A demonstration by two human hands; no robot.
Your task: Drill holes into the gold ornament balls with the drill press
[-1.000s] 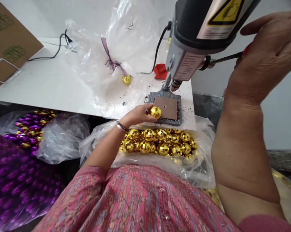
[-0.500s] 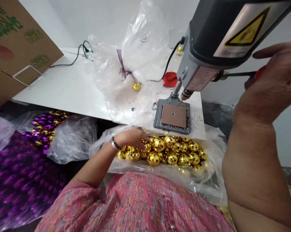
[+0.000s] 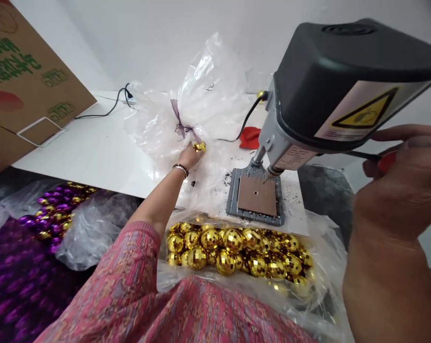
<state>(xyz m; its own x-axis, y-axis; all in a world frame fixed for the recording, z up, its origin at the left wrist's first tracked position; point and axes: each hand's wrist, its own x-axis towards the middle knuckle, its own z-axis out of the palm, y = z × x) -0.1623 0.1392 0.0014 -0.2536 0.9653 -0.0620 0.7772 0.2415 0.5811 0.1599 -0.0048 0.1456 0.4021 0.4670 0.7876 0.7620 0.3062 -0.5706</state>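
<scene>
My left hand (image 3: pixel 189 157) reaches forward over the clear plastic bag (image 3: pixel 187 119), its fingers closed on a gold mirror ball (image 3: pixel 200 147) just below a purple ribbon (image 3: pixel 181 125). My right hand (image 3: pixel 412 181) grips the thin black lever handle (image 3: pixel 365 155) with a red tip at the side of a benchtop drill press (image 3: pixel 330 90). The drill bit (image 3: pixel 269 174) hangs just above the press's grey base (image 3: pixel 230 200), which carries a brown pad (image 3: pixel 256 196) with a small central hole. Nothing sits on the pad.
A heap of gold mirror balls (image 3: pixel 233 252) lies on plastic in front of the press. Purple and gold balls (image 3: pixel 54 214) lie in bags at lower left. Dark shavings speckle the white tabletop (image 3: pixel 94 152). A cardboard box (image 3: pixel 25 81) leans at upper left, and a red cloth (image 3: pixel 250 137) lies behind the press.
My left hand has moved from the heap of balls forward to the ball beneath the ribbon. The view has tilted upward, and my right hand stays on the lever.
</scene>
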